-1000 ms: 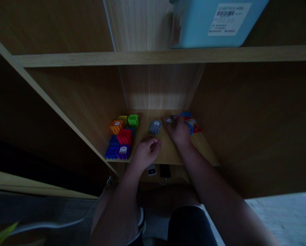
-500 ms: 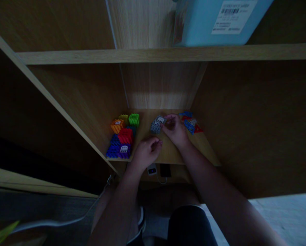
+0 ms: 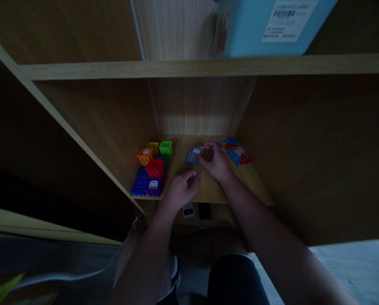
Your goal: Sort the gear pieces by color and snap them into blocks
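Note:
Several grey lattice building blocks (image 3: pixel 192 157) sit together on the lower shelf, one with a white window piece. My right hand (image 3: pixel 215 161) is at their right side, its thumb and fingers closed on the edge of the grey block with the window. My left hand (image 3: pixel 182 188) is nearer the shelf's front edge, fingers curled and thumb tip against them; I see nothing in it. A small gap separates it from the grey blocks. On the left stand coloured lattice blocks: a red block (image 3: pixel 156 168), an orange block (image 3: pixel 145 156), a green block (image 3: pixel 166 148) and a purple block (image 3: pixel 153 187).
Flat blue pieces (image 3: pixel 234 156) and red pieces (image 3: pixel 245 159) lie by the right wall. An upper shelf edge (image 3: pixel 189 68) crosses above, bearing a light blue box (image 3: pixel 255 31). Below the lower shelf are a small lit device (image 3: pixel 188 210) and a dark device (image 3: pixel 205 211) with a cable.
The grey block with the white window has shifted slightly left and down, closer against the other grey blocks, along with my right fingers. My left hand has stayed in place.

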`<state>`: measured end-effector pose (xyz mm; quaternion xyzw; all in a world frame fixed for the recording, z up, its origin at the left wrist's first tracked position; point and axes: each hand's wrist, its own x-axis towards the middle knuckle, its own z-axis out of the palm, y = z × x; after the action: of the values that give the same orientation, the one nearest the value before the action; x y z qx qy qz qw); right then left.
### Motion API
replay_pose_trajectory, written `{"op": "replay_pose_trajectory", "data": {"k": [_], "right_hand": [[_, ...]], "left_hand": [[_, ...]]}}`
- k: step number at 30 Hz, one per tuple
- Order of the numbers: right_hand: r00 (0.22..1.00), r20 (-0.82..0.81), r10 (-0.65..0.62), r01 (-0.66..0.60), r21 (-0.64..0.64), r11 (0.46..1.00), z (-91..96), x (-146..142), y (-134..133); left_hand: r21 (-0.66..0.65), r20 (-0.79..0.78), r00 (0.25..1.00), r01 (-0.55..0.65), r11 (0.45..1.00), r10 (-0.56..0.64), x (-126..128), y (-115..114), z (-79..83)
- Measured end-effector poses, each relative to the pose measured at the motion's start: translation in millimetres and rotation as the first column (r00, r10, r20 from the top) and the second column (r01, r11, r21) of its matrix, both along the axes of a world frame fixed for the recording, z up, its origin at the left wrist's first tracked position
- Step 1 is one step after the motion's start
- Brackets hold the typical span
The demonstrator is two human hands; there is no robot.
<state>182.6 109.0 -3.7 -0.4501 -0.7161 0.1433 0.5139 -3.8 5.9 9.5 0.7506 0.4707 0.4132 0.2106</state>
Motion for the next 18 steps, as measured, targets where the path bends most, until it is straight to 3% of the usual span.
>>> {"op": "replay_pose_trajectory", "data": {"k": [15,18], "right_hand": [[0.999,0.011,0.043,-0.044,0.049,0.998,0.2,-0.2,-1.9],[0.999,0.039,-0.019,0.017,0.051,0.999,3.2,2.6,-2.7]], "left_hand": [[0.000,-0.024,1.000,0.002,1.000,-0.002,-0.9,1.5,-1.7],[-0.003,-0.024,1.000,0.001,1.000,-0.001,-0.7,0.8,-0.7]]}}
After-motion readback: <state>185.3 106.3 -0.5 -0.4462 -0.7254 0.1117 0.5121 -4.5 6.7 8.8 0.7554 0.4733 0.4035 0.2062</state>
